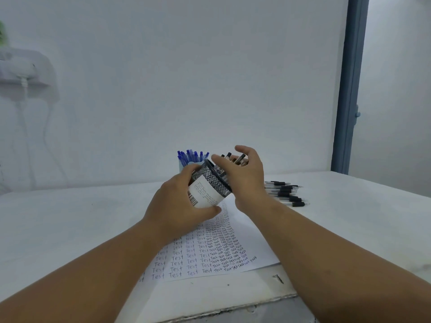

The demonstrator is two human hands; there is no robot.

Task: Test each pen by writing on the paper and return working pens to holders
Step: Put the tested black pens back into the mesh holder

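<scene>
My left hand (179, 201) grips a black mesh pen holder (214, 183) with a white barcode label, lifted above the table and tilted to the right. Several black pens (240, 159) stick out of its mouth. My right hand (247, 176) is at the mouth, its thumb and fingers curled round that bunch of pens. Below lies the paper (210, 257), covered with rows of the word "Test". Behind the hands a light blue holder (183, 166) stands full of blue pens (190, 156).
A pile of loose black pens (285, 192) lies on the white table (70, 217) to the right of my right hand. A small dark screw (278, 278) lies near the table's front edge. A white wall stands close behind, with a blue frame (349, 89) at the right.
</scene>
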